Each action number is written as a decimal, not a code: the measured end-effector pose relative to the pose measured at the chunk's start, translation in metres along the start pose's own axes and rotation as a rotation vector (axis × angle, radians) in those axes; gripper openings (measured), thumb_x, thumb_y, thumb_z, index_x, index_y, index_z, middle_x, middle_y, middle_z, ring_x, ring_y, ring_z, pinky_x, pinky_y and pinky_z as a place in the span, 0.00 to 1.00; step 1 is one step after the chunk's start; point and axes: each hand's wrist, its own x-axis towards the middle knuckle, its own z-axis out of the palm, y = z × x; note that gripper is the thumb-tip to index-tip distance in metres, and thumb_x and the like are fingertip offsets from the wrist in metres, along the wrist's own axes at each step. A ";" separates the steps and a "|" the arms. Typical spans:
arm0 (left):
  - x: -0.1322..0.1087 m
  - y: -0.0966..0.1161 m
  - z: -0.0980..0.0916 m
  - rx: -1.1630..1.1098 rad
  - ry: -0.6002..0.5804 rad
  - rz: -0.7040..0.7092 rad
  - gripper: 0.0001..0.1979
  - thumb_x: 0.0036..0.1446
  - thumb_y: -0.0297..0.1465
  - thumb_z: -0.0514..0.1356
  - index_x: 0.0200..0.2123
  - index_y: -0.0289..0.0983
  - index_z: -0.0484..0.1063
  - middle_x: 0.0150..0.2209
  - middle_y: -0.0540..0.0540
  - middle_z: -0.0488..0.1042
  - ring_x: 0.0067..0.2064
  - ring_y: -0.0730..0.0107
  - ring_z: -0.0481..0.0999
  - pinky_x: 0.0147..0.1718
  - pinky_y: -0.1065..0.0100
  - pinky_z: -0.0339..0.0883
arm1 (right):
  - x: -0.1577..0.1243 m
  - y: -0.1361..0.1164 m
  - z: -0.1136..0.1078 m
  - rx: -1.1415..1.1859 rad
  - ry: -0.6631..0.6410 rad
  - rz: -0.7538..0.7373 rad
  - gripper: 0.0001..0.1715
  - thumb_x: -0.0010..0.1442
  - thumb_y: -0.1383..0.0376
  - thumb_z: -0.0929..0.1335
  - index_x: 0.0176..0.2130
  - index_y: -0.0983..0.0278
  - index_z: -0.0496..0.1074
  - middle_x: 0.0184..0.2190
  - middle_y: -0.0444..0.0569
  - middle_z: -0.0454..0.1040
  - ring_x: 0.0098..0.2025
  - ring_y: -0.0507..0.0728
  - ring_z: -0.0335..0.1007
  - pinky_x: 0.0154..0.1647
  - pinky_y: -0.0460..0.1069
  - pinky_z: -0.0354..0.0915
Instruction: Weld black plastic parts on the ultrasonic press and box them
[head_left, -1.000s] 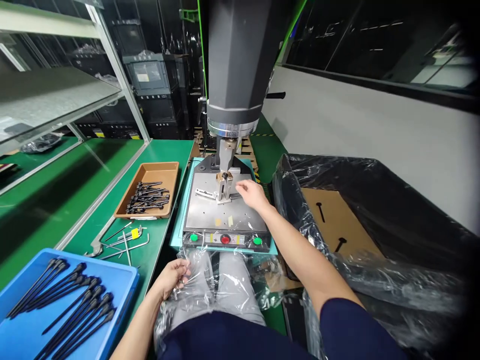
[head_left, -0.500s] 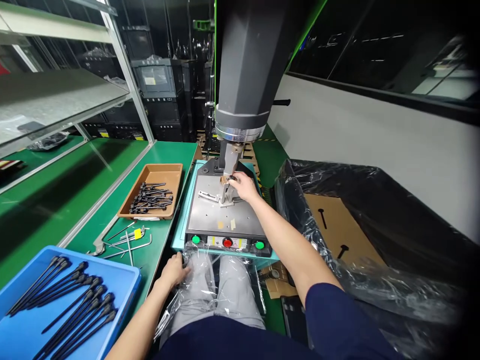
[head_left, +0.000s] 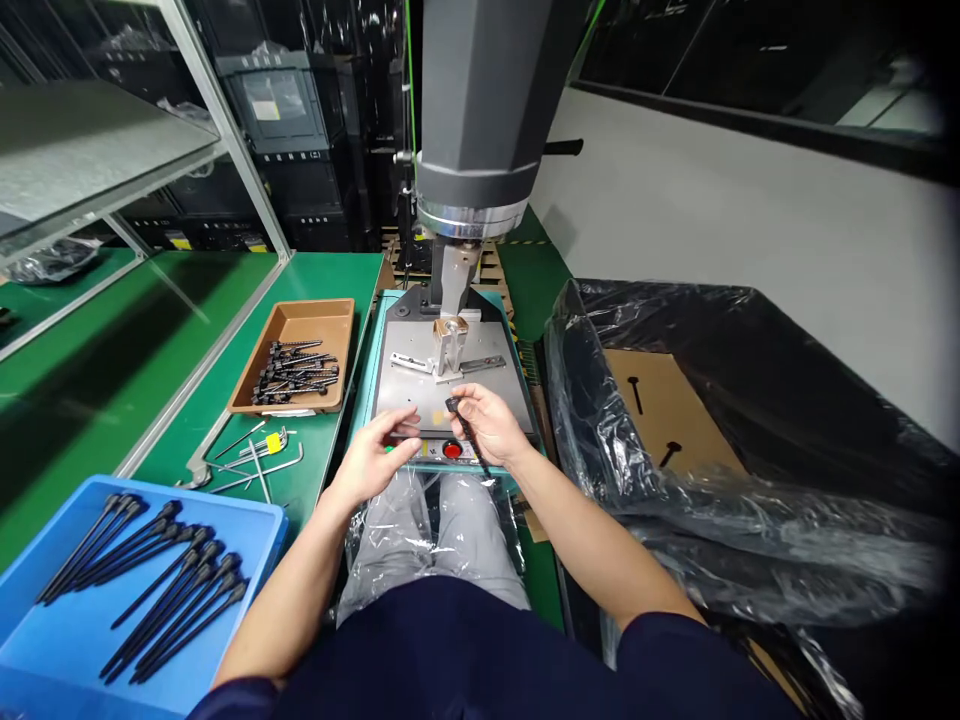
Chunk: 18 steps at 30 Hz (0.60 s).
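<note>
One black pin [head_left: 466, 432] is in hand at this moment, pinched near its head by the right hand [head_left: 487, 425] and slanting down toward the person's lap, in front of the press plate [head_left: 442, 390] and just above the red button [head_left: 451, 451] on the machine's front edge. It sits clear of the small fixture [head_left: 448, 345] under the horn [head_left: 459, 280], which looks empty, so I judge this piece to be out of the machine and between stations.

Two finished-looking pins [head_left: 649, 425] lie on the cardboard floor of the plastic-lined box [head_left: 675, 420] to the right, well apart from the hands. Many more wait: a heap of short black parts in the brown tray [head_left: 300, 375] and a row of long black pins in the blue tray [head_left: 142, 580] at the near left. By that count, only a small share seems done and most is left.

Right hand: grip closed on the pin between thumb and fingertips, wrist bent inward, forearm reaching from the lower right. Left hand [head_left: 375, 460]: fingers loosely curled and open, holding nothing, hovering just beside the right hand over the control strip, its fingertips near the pin but apart from it, as far as can be told. Both forearms converge above the plastic sheet [head_left: 405, 540] over the lap. Loose hex keys [head_left: 255, 465] lie on the green desk [head_left: 322, 270] between the trays.
</note>
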 end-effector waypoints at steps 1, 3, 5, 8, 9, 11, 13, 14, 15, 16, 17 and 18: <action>0.006 0.005 0.009 -0.060 -0.006 0.028 0.25 0.54 0.37 0.66 0.56 0.38 0.73 0.51 0.39 0.75 0.45 0.62 0.77 0.45 0.64 0.72 | -0.004 0.004 0.006 0.076 -0.017 0.071 0.33 0.47 0.44 0.78 0.40 0.58 0.64 0.27 0.41 0.74 0.21 0.50 0.66 0.18 0.44 0.61; 0.012 0.008 0.023 -0.126 -0.021 0.046 0.23 0.53 0.36 0.68 0.53 0.37 0.75 0.48 0.40 0.75 0.41 0.66 0.77 0.40 0.67 0.72 | -0.012 0.010 0.015 0.158 -0.059 0.161 0.34 0.46 0.43 0.78 0.36 0.58 0.60 0.24 0.39 0.73 0.18 0.49 0.62 0.14 0.41 0.55; 0.014 0.005 0.031 -0.159 -0.005 0.026 0.18 0.53 0.36 0.68 0.46 0.34 0.78 0.42 0.42 0.76 0.36 0.70 0.76 0.37 0.69 0.71 | -0.018 0.016 0.020 0.153 -0.076 0.172 0.33 0.47 0.44 0.78 0.33 0.59 0.59 0.19 0.37 0.69 0.16 0.48 0.61 0.13 0.41 0.55; 0.009 -0.004 0.034 -0.264 0.048 -0.048 0.16 0.50 0.36 0.69 0.40 0.33 0.80 0.36 0.44 0.77 0.33 0.72 0.75 0.36 0.68 0.70 | -0.027 0.019 0.020 0.087 -0.053 0.136 0.30 0.48 0.46 0.78 0.34 0.60 0.62 0.18 0.37 0.69 0.18 0.50 0.65 0.16 0.42 0.60; 0.007 -0.006 0.034 -0.308 0.068 -0.076 0.16 0.49 0.35 0.70 0.40 0.33 0.79 0.36 0.44 0.78 0.34 0.71 0.75 0.36 0.68 0.71 | -0.031 0.019 0.018 0.062 -0.055 0.147 0.29 0.49 0.47 0.78 0.36 0.60 0.64 0.20 0.38 0.71 0.19 0.51 0.67 0.17 0.43 0.62; 0.004 -0.010 0.032 -0.387 0.115 -0.128 0.16 0.47 0.35 0.71 0.39 0.33 0.79 0.37 0.44 0.79 0.36 0.69 0.77 0.39 0.66 0.72 | -0.038 0.018 0.016 -0.004 -0.100 0.208 0.27 0.52 0.46 0.76 0.37 0.62 0.68 0.23 0.43 0.75 0.18 0.50 0.67 0.16 0.43 0.61; 0.002 -0.012 0.031 -0.470 0.151 -0.173 0.16 0.45 0.34 0.71 0.38 0.33 0.80 0.38 0.43 0.80 0.39 0.67 0.78 0.42 0.65 0.72 | -0.046 0.017 0.013 -0.072 -0.166 0.286 0.26 0.57 0.45 0.72 0.36 0.65 0.71 0.23 0.46 0.75 0.16 0.48 0.62 0.13 0.43 0.55; 0.002 -0.014 0.031 -0.520 0.158 -0.198 0.16 0.44 0.33 0.72 0.37 0.33 0.80 0.39 0.42 0.81 0.40 0.67 0.78 0.42 0.64 0.72 | -0.049 0.018 0.013 -0.089 -0.185 0.316 0.26 0.59 0.45 0.71 0.36 0.66 0.72 0.22 0.46 0.74 0.14 0.47 0.58 0.12 0.42 0.51; 0.002 -0.015 0.031 -0.576 0.159 -0.225 0.16 0.42 0.33 0.72 0.36 0.33 0.80 0.40 0.41 0.81 0.40 0.66 0.79 0.43 0.64 0.73 | -0.052 0.018 0.013 -0.085 -0.189 0.336 0.26 0.59 0.45 0.70 0.35 0.66 0.73 0.20 0.44 0.72 0.13 0.46 0.54 0.11 0.42 0.47; 0.002 -0.015 0.031 -0.629 0.158 -0.253 0.16 0.41 0.32 0.72 0.35 0.33 0.79 0.41 0.41 0.81 0.40 0.65 0.79 0.43 0.63 0.73 | -0.055 0.019 0.013 -0.065 -0.182 0.355 0.26 0.59 0.45 0.70 0.35 0.66 0.73 0.19 0.42 0.70 0.12 0.45 0.51 0.11 0.42 0.44; 0.002 -0.016 0.031 -0.675 0.162 -0.280 0.16 0.40 0.32 0.73 0.34 0.32 0.79 0.41 0.40 0.81 0.40 0.65 0.79 0.42 0.64 0.74 | -0.057 0.021 0.014 -0.037 -0.169 0.374 0.25 0.58 0.45 0.71 0.35 0.66 0.73 0.18 0.41 0.68 0.12 0.45 0.48 0.12 0.42 0.41; 0.002 -0.016 0.032 -0.713 0.168 -0.304 0.16 0.39 0.31 0.73 0.33 0.32 0.79 0.41 0.40 0.81 0.39 0.66 0.80 0.41 0.64 0.74 | -0.058 0.022 0.016 -0.014 -0.154 0.388 0.25 0.57 0.45 0.71 0.35 0.65 0.73 0.17 0.39 0.66 0.12 0.44 0.46 0.12 0.42 0.40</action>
